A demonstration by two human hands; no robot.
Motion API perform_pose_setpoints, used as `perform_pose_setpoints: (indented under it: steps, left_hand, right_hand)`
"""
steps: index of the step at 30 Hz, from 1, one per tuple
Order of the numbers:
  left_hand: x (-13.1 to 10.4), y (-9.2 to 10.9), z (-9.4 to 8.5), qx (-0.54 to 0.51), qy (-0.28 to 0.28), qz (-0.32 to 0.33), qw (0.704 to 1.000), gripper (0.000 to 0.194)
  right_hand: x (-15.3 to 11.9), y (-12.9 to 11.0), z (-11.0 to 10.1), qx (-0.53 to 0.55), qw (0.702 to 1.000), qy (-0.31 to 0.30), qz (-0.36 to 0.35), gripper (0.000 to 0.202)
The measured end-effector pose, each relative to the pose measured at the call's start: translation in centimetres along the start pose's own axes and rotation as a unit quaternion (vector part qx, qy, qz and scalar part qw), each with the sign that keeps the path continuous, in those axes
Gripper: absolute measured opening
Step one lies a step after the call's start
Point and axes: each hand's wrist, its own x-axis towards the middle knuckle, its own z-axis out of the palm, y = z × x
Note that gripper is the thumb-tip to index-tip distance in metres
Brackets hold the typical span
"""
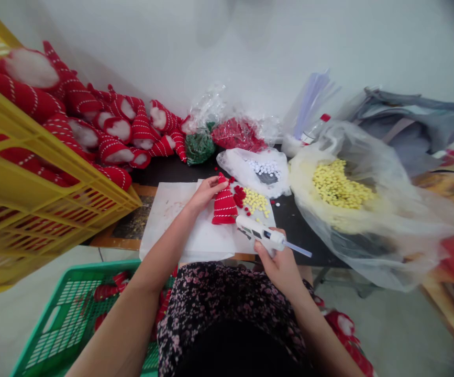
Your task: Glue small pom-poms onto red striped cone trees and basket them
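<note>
My left hand (pixel 208 191) grips the upper part of a red cone-shaped hat (pixel 224 204) with white stitched stripes, which lies over white paper (pixel 172 214). Wrapped in my right hand (pixel 277 256) is a white glue gun (pixel 260 230), a clear glue stick jutting from its back. Its nozzle points left, at the hat's lower right edge; whether they touch I cannot tell. Just right of the hat are small red pompoms (pixel 239 196) and loose yellow pieces (pixel 255 201).
A yellow crate (pixel 26 173) stands at the left, near piled striped red hats with white stuffing (pixel 120 128). Plastic bags hold white pieces (pixel 264 166) and yellow pieces (pixel 334 186). Bagged green (pixel 200 146) and red (pixel 236 135) bits lie behind. A green basket (pixel 54 319) sits below.
</note>
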Motion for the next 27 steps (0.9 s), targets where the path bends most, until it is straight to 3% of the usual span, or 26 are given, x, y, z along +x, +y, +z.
perform_pose_setpoints:
  steps: [14, 18, 21, 27]
  left_hand:
    - [0.0, 0.0, 0.0, 0.011, -0.001, 0.005, 1.0, 0.055]
    - [0.1, -0.1, -0.1, 0.006, 0.006, 0.001, 1.0, 0.056]
    - [0.0, 0.0, 0.0, 0.01, 0.007, -0.002, 1.0, 0.054]
    - [-0.3, 0.2, 0.2, -0.007, -0.001, -0.012, 1.0, 0.05]
  right_hand:
    - [-0.4, 0.1, -0.1, -0.029, 0.999, -0.016, -0.011, 0.028]
    - [-0.7, 0.3, -0.7, -0.067, 0.997, -0.032, -0.016, 0.031]
    - [-0.7, 0.5, -1.6, -0.103, 0.995, -0.01, -0.013, 0.035]
    - [0.5, 0.3, -2.8, -0.001, 0.995, 0.02, 0.099, 0.039]
